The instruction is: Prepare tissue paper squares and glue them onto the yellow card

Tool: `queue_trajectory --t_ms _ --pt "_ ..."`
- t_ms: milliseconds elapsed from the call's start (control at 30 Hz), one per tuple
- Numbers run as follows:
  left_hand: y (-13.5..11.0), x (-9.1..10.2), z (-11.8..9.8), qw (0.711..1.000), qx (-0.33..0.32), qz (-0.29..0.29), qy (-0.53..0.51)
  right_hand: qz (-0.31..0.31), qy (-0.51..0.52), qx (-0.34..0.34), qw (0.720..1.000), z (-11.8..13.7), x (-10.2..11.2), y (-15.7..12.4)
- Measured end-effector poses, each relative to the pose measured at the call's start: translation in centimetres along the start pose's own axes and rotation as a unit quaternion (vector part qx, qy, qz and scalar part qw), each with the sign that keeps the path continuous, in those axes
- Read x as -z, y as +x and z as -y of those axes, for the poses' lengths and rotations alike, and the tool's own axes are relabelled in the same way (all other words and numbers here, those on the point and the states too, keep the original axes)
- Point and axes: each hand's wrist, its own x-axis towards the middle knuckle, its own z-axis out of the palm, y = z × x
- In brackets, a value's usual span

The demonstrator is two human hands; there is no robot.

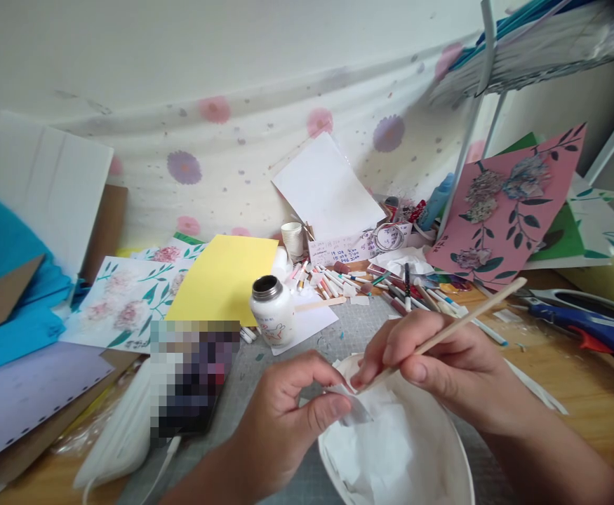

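My left hand (290,407) pinches a small piece of white paper (358,407) between thumb and forefinger. In my right hand (443,358) is a thin wooden stick (469,315), slanting down to the left. Its lower end meets the paper at my fingertips. Below both hands stands a white oval bowl (467,463) with several white paper pieces (385,449) lying in it. How far the stick's tip touches the paper is partly hidden by my right fingers.
An uncapped white bottle (272,312) stands beyond my left hand, near yellow paper (222,277). A phone (196,379) lies left. Several markers (338,280) are scattered behind. At right are a blue glue gun (575,319) and a pink flower picture (511,203).
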Motion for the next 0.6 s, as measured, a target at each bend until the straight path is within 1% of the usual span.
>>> queue_trajectory --t_ms 300,600 --pt "0.09 0.03 -0.07 1.0 -0.005 0.011 0.011 0.006 0.001 -0.007 1.0 0.22 -0.36 0.1" --pt "0.03 0.13 -0.12 1.0 0.012 0.014 0.019 0.018 -0.012 -0.001 1.0 0.09 -0.22 0.2"
